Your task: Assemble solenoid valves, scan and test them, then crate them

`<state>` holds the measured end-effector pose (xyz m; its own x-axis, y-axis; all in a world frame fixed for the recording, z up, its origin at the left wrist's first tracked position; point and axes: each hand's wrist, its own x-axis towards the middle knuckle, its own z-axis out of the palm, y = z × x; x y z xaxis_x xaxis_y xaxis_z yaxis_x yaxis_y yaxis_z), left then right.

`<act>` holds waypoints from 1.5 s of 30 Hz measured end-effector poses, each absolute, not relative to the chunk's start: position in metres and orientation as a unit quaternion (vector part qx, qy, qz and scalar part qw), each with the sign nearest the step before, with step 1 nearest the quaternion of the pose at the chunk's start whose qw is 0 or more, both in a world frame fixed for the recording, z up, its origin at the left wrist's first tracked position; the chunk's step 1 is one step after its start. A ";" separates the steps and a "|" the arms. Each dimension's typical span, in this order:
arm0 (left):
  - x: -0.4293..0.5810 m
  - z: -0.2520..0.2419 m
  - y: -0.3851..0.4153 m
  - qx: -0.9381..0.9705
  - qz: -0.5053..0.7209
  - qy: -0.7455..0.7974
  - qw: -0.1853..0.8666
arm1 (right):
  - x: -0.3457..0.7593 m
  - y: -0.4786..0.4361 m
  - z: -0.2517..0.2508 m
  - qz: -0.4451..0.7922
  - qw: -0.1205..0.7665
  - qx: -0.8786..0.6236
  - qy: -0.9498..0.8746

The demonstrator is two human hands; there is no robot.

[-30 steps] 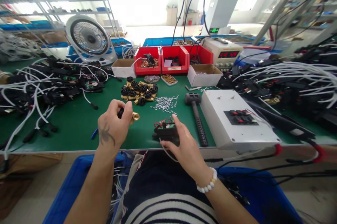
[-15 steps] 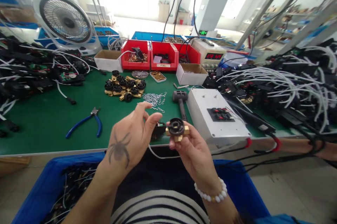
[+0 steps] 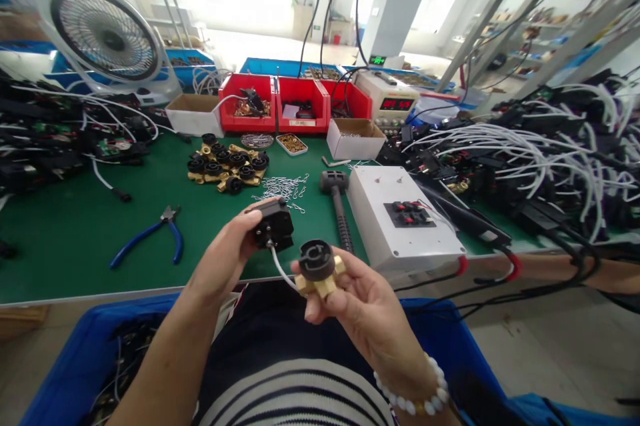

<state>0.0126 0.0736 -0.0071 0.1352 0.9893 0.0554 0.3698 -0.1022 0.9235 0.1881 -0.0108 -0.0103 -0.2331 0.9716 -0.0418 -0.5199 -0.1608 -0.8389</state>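
Observation:
My left hand is closed around a black box-shaped actuator housing, whose white cable hangs down from its near side. In my right hand is a brass valve body with a round black collar on top, pinched between thumb and fingers. The two parts are close together but apart, above the table's front edge. Beyond them lie a pile of wire clips and a cluster of similar brass valve bodies. A black mallet rests just past my right hand.
Blue-handled pliers lie at left. A grey switch box stands at right, beside heaped cabled units. Red bins and white cartons line the back. A blue tub sits below. Another person's forearm shows at right.
My left hand has turned over and lifted the black actuator housing into plain view. My right hand has come slightly nearer and lower, tilting the valve body. The camera view has shifted a little.

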 end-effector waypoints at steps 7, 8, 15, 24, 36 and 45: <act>0.013 0.002 0.043 0.485 0.564 0.366 0.559 | 0.171 -0.009 -0.018 0.677 0.536 -0.337 -0.375; 0.014 0.000 0.040 0.518 0.560 0.370 0.530 | 0.170 -0.009 -0.018 0.679 0.536 -0.332 -0.377; 0.015 0.002 0.023 0.621 0.569 0.383 0.379 | 0.163 -0.012 -0.010 0.722 0.516 -0.292 -0.357; 0.008 -0.006 0.021 0.727 0.482 0.399 0.283 | 0.157 -0.007 -0.013 0.658 0.572 -0.332 -0.361; 0.018 -0.007 0.008 0.741 0.466 0.475 0.090 | 0.171 0.012 -0.020 0.442 0.625 -0.416 -0.491; 0.032 -0.008 -0.001 0.741 0.486 0.452 0.102 | 0.152 0.039 -0.009 0.408 0.689 -0.384 -0.459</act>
